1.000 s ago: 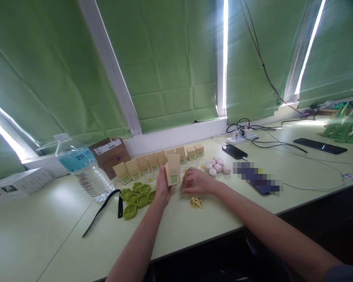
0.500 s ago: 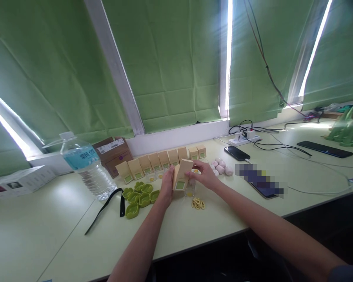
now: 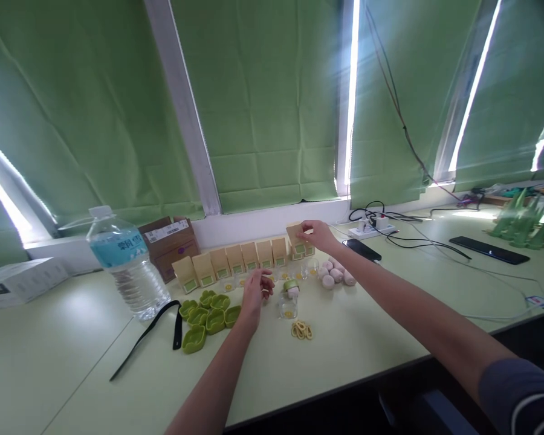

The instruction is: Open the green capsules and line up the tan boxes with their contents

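Observation:
My right hand (image 3: 316,234) pinches a small kraft-cardboard box (image 3: 294,237) by its raised flap, at the right end of the back row. My left hand (image 3: 256,294) hangs over the table with loosely bent fingers apart and nothing in them. Similar boxes (image 3: 220,263) with raised flaps and green fronts stand in a row behind it. A pinkish-white lump with a green piece around it (image 3: 292,288) sits just right of my left hand. In front of that is a clear plastic container (image 3: 288,308) with a yellow mark. Yellowish rubber bands (image 3: 302,330) lie nearer me.
Green flower-shaped and other moulded cups (image 3: 215,321) and a black strap (image 3: 178,326) lie left. Behind them stand a water bottle (image 3: 131,266) and a brown carton (image 3: 172,244). Pinkish-white lumps (image 3: 333,275), a phone (image 3: 361,249) and a cabled power strip (image 3: 372,228) are right.
My right hand has carried the box from between both hands back to the row. My left hand has let go of it and opened. The green-wrapped lump has come into view.

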### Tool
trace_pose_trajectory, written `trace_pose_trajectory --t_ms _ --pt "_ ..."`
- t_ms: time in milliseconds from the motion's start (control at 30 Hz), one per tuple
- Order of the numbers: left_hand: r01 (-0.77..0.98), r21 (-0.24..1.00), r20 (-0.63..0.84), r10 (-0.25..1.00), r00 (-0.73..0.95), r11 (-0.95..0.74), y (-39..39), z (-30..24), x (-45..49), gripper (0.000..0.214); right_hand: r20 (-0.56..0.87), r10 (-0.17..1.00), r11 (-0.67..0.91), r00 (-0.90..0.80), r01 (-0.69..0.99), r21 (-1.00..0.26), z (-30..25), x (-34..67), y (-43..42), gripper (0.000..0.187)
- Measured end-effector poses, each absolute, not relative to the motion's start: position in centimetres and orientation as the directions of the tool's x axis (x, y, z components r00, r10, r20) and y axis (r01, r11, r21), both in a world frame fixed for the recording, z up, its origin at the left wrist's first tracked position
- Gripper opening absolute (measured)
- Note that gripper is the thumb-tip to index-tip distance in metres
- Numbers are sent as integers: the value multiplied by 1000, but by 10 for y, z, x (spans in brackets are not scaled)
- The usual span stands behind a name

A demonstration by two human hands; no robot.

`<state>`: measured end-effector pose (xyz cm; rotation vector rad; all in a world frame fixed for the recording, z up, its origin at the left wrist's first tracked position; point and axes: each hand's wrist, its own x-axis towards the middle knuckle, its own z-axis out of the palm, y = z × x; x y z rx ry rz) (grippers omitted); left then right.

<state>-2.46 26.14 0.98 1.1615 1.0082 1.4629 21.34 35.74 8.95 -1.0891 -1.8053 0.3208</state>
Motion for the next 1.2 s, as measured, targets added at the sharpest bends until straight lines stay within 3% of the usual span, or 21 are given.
trace_pose_trajectory --t_ms 700,1200 --pt "-145 975 168 986 7 -166 262 6 -24 42 441 884 441 -153 583 -682 47 193 388 18" --pt "-124 982 146 989 35 -141 262 6 -22 44 404 890 420 -212 727 -543 47 159 402 19"
